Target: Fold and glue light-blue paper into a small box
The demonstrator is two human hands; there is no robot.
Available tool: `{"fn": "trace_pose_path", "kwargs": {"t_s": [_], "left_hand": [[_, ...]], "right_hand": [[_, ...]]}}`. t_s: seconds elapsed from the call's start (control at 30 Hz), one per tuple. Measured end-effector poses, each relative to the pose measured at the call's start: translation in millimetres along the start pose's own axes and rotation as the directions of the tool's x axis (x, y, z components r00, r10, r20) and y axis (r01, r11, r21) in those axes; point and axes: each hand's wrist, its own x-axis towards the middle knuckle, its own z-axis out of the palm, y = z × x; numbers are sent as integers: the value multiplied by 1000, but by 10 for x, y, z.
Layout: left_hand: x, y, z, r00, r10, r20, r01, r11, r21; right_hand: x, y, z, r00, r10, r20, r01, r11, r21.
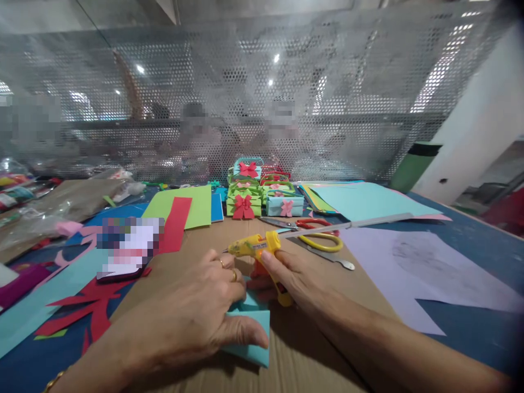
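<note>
My left hand (213, 305) is closed on a folded piece of turquoise paper (256, 327), its thumb pressed on the front panel. Part of the folded paper is hidden behind my fingers. In my right hand (286, 273) is a yellow hot glue gun (254, 245), my fingers wrapped round its handle. A long whitish glue stick (315, 233) runs out of its back. The nozzle points left, just over the knuckles of my left hand. Both hands are above a brown cardboard sheet (196, 240).
Scissors with red handles (315, 222) and scissors with yellow handles (321, 243) lie beyond my right hand. Small paper boxes with bows (245, 204) are stacked at the back. A phone (131, 248) and red paper scraps (90, 303) lie left; lilac paper (380, 262) lies right.
</note>
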Motion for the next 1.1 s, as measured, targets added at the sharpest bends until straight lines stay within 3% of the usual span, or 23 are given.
{"fn": "trace_pose_path", "kwargs": {"t_s": [0.17, 0.33, 0.67, 0.8, 0.87, 0.97, 1.03, 1.1], "left_hand": [[10, -20, 6, 1000, 11, 13, -12, 1000, 18], [1, -8, 13, 999, -12, 32, 11, 1000, 25], [46, -4, -18, 998, 36, 45, -38, 999, 39], [55, -27, 9, 997, 20, 71, -22, 999, 36], [56, -44, 17, 997, 15, 78, -19, 999, 40], [46, -131, 55, 998, 41, 52, -43, 998, 41], [43, -247, 143, 992, 122, 12, -122, 992, 24], [56, -377, 290, 980, 200, -15, -199, 979, 35]], "right_hand": [[-38, -36, -9, 1000, -30, -5, 30, 996, -78], [-167, -277, -63, 995, -65, -76, 61, 996, -62], [-311, -546, -350, 956, -274, -109, 270, 962, -49], [-498, -622, -603, 935, -323, -146, 310, 945, -107], [-637, -648, -822, 894, -378, -242, 334, 921, -201], [-921, -696, -1212, 770, -508, -385, 323, 832, -452], [-1130, -719, -1474, 706, -573, -417, 216, 734, -644], [-1313, -705, -1724, 677, -595, -433, 83, 647, -758]]}}
